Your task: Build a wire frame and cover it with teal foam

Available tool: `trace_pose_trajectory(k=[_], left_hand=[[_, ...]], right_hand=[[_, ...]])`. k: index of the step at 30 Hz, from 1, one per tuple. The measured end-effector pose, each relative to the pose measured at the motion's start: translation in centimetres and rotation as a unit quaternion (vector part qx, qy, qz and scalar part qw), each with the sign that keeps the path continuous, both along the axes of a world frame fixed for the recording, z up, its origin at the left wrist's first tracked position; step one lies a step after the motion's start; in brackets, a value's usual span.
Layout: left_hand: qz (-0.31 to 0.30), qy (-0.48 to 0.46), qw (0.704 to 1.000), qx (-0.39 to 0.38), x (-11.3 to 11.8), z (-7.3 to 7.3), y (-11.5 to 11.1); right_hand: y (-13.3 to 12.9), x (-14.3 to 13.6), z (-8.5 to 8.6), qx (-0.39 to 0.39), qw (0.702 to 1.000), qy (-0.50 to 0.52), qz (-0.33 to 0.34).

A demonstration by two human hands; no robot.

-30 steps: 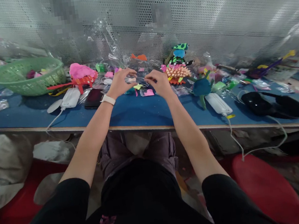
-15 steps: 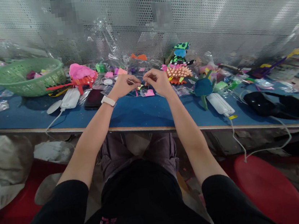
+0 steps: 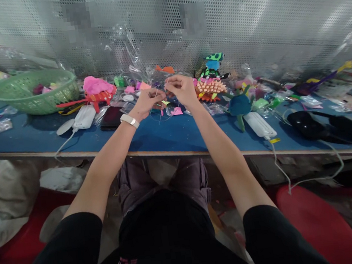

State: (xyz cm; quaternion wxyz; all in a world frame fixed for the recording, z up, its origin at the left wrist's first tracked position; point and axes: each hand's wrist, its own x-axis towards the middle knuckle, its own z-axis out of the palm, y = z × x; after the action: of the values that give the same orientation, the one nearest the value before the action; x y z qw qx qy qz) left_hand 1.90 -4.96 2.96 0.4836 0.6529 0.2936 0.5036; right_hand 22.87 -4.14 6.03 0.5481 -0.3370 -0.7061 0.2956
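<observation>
At the left, a green basket [image 3: 36,107] stood on the blue table [image 3: 170,139], with a pink-and-red toy [image 3: 97,90] beside it and a white power bank [image 3: 84,117] just in front of the toy. Your left hand [image 3: 146,102] held a thin strand [image 3: 165,91] in a fingertip pinch. The strand was between your hands, above the table, and a slack loop hung towards the near edge (it was too fine to trace fully). It curved, so no single long axis applied; where its ends pointed could not be determined. Your right hand [image 3: 182,89] pinched it slightly higher. As judged, handling was under way: the strand was gripped on both sides, but its loop was not drawn tight. Any knot or completed join could not be confirmed. Further right lay an orange spiky toy [image 3: 211,88] and a teal toy [image 3: 239,104].
</observation>
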Motion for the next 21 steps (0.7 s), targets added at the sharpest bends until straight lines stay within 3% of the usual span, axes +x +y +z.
trace_pose_trajectory(k=[11, 21], left_hand=[[0.008, -0.011, 0.999, -0.035, 0.8, -0.4, -0.9], [0.017, -0.023, 0.999, -0.045, 1.6, -0.8, -1.2]], right_hand=[[0.0, -0.9, -2.7, 0.019, 0.998, 0.03, -0.05], [-0.1, -0.9, -3.3, 0.001, 0.997, 0.039, -0.065]])
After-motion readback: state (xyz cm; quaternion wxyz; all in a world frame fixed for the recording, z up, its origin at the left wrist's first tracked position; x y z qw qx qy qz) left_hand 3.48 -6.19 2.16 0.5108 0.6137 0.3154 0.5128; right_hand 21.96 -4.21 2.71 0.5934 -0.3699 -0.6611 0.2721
